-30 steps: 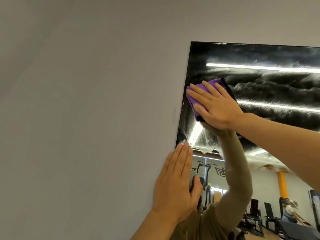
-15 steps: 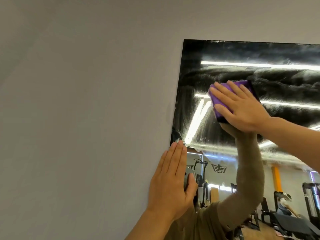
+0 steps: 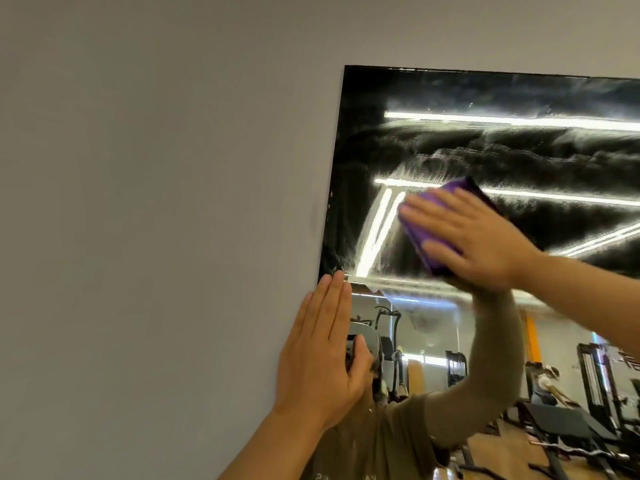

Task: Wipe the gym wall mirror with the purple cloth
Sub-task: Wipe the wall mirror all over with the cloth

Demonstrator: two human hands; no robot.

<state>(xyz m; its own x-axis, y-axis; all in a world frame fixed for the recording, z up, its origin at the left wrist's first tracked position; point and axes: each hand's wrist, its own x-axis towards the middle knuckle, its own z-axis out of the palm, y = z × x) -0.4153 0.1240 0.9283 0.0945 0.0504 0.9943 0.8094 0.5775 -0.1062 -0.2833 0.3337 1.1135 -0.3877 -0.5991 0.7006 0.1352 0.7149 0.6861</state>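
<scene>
A: How many cloths?
B: One purple cloth [image 3: 427,233], and one mirror [image 3: 433,98] on one grey wall [image 3: 156,202].
A: Hands?
B: Two: a left hand [image 3: 322,355] and a right hand [image 3: 474,237].
A: And lights?
B: Light strips [image 3: 512,120] reflected in the glass, at least four; the smears make an exact count hard

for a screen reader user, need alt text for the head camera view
A person's right hand presses a purple cloth flat against a smeared wall mirror, while the left hand rests flat on the mirror's left edge beside a grey wall. Gym machines show reflected lower down.
</scene>
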